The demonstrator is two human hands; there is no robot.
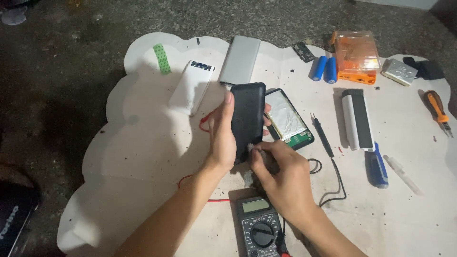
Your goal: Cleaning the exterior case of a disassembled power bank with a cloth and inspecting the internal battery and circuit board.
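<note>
One head-worn camera looks steeply down from close above. It faces the white mat on the floor.

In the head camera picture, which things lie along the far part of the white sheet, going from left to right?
Green tape strip → white power bank → silver case → small circuit board → two blue batteries → orange plastic box → silver pouch cell → orange screwdriver.

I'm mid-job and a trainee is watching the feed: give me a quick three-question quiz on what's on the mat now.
1. True or false: the left hand grips the black case.
2. Which lies nearest the person? A) multimeter B) orange box C) silver case
3. How many blue cells lie beside the orange box?

Key: 1 true; 2 A; 3 two. The right hand works at the black case's lower end.
</note>
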